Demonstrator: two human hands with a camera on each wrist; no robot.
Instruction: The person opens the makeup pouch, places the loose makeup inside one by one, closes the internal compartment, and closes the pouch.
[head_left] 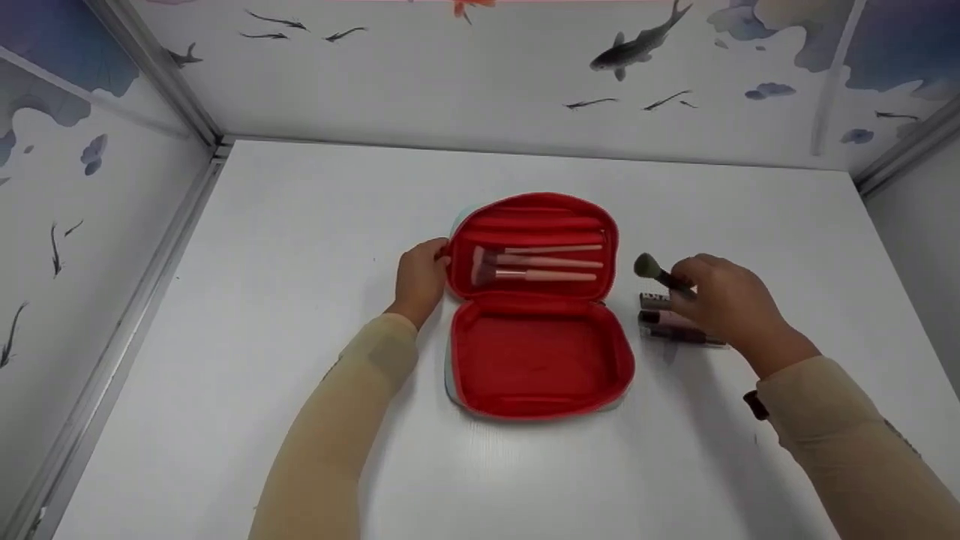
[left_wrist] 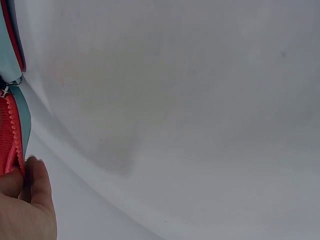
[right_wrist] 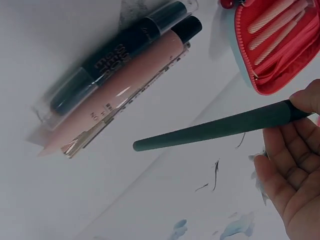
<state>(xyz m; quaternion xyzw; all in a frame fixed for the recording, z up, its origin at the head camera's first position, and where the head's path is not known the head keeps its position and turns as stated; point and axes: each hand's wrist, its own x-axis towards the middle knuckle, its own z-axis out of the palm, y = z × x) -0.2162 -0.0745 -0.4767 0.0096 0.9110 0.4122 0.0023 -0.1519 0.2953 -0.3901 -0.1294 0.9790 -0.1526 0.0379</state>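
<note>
A red-lined zip case [head_left: 541, 367] lies unfolded on the white table, its pale blue-green outside showing at the edges. Pink-handled makeup brushes [head_left: 561, 276] sit side by side in its far half. At that half's left edge, my left hand [head_left: 421, 281] pinches the rim; the left wrist view has the thumb inside and fingers outside. To the right of the case, my right hand [head_left: 724, 296] holds a green makeup brush [head_left: 646, 265], bristles toward the case. In the right wrist view, thumb and fingers grip the brush near the top of its tapered green handle [right_wrist: 215, 131].
Beneath the right hand lie several cosmetics: a pink tube [right_wrist: 127, 87] with a black cap, a dark tube in clear casing [right_wrist: 112, 55], and a slim shiny item [right_wrist: 80, 145]. White panels painted with fish [head_left: 630, 54] border the table at the back and sides.
</note>
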